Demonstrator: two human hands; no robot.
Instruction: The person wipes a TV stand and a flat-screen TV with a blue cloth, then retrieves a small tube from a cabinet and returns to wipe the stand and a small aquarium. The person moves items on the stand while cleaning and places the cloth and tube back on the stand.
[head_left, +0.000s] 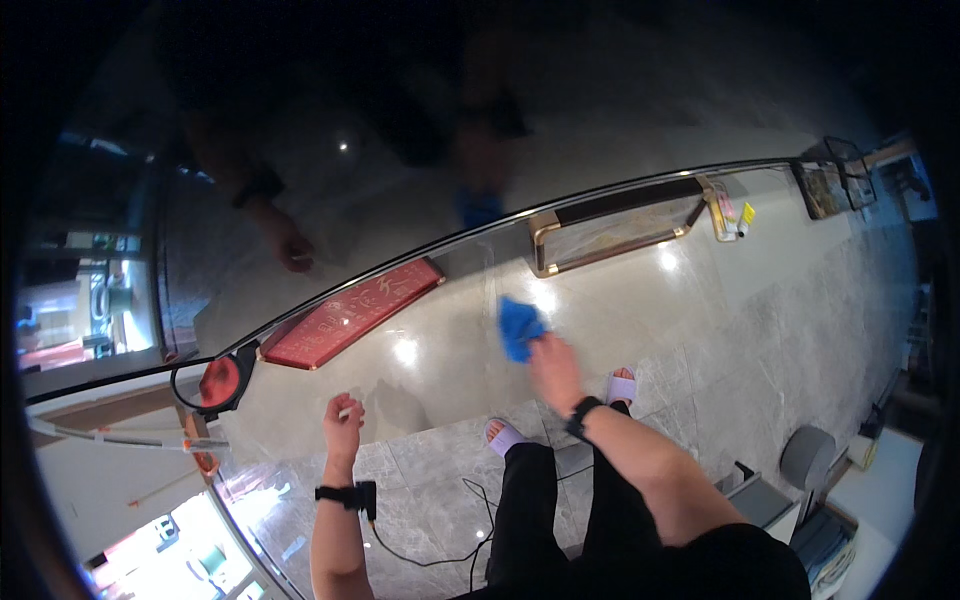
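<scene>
My right hand (556, 373) grips a blue cloth (519, 328), which hangs over the pale glossy top (465, 360) of a low stand or counter. Motion blurs both the hand and the cloth; whether the cloth touches the surface, I cannot tell. On the other side, my left hand (344, 420) holds nothing, its fingers loosely curled and a little apart, near the front edge of that top. A red box (356, 315) bearing gold characters lies beyond it against a dark glossy panel. Past the cloth stands a tray (619, 232) with a marbled base and brown and gold rails.
The dark panel (360, 195) rises along the back and mirrors my arms. A black round-framed object (220, 381) with red inside stands left. At right are a yellow tube (746, 218) and dark-framed items (821, 187). A cable (427, 562) trails from my left wristband; a grey stool (808, 456) stands right.
</scene>
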